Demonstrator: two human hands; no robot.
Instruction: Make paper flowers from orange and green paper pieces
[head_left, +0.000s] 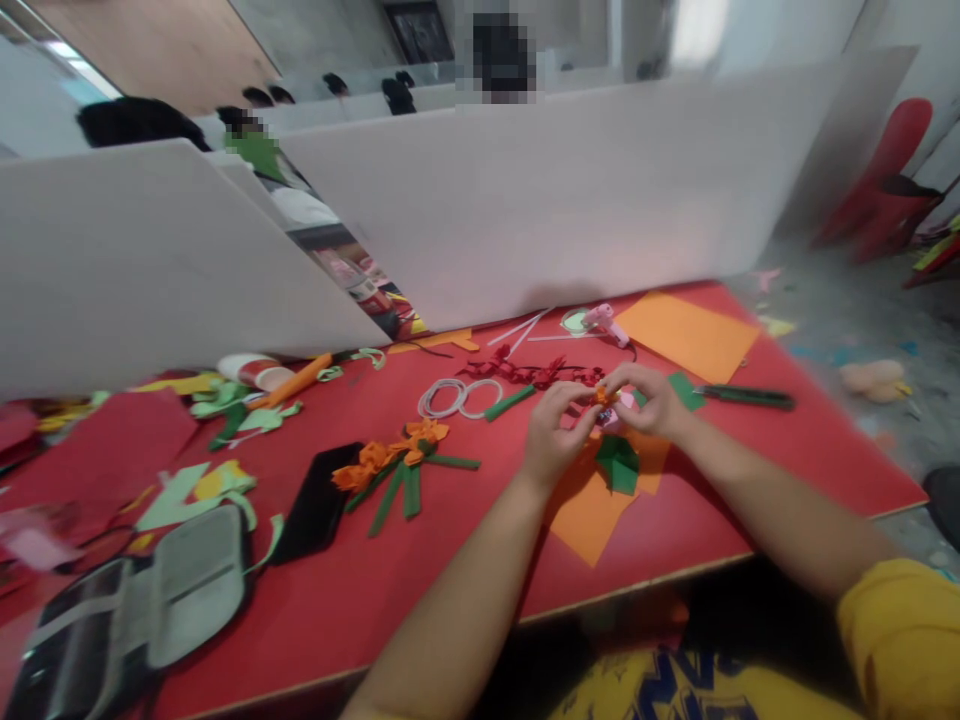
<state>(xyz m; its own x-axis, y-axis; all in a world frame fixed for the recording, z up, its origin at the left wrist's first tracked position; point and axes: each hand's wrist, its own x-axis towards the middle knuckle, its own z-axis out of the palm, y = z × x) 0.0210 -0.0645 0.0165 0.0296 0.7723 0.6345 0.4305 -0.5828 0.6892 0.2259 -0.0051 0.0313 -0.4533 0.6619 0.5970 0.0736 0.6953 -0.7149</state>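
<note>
The left hand (pixel 559 425) and right hand (pixel 651 395) pinch a small orange paper piece (pixel 602 396) between their fingertips, about equally near both; its long axis is indistinct. Green paper (pixel 619 466) lies beyond the fingertips, toward the body.

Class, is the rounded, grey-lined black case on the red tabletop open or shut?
Open: the rounded, grey-lined black case lies spread on the red tabletop, both halves showing their insides.
</note>
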